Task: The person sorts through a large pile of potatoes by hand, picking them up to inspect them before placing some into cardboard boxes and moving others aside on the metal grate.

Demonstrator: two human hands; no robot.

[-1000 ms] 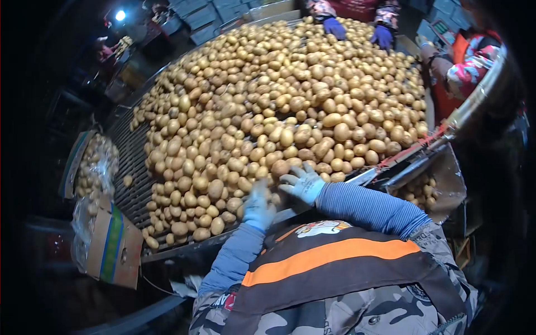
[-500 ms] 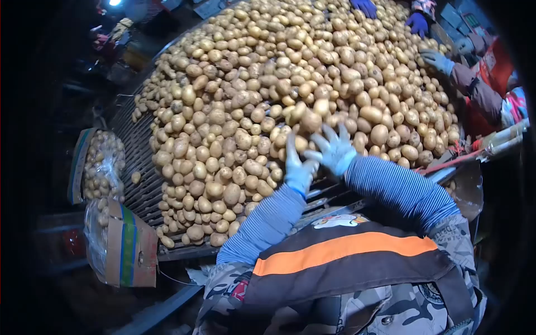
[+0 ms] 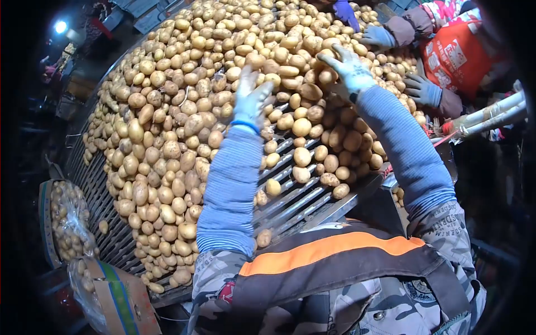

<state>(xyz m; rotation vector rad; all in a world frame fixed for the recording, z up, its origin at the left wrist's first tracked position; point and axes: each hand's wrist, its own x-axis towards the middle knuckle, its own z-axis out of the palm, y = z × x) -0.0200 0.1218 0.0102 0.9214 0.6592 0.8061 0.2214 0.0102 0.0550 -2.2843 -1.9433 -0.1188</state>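
Observation:
A broad heap of potatoes (image 3: pixel 192 125) lies on a slatted metal table (image 3: pixel 296 204). My left hand (image 3: pixel 251 100), in a pale glove, reaches onto the heap with its fingers apart and no potato in it; its edges are slightly blurred. To the right, my right hand (image 3: pixel 350 70), gloved alike, stretches over the potatoes with thumb and fingers spread. Its fingertips are at the potatoes, and the nearest ones lie partly hidden beneath the palm. Between my arms, bare slats show with a few loose potatoes on them.
At the right, a co-worker's gloved hands (image 3: pixel 423 90) rest by the heap, near a red apron (image 3: pixel 455 56). Another person's purple glove (image 3: pixel 347 14) is at the far side. Cardboard boxes (image 3: pixel 125 301) with plastic-lined potatoes stand at lower left. White poles (image 3: pixel 491 114) jut in at right.
Both my hands have moved forward and farther apart over the heap. More bare slats show between my arms. The view has shifted, and the co-worker's hands appear closer at right.

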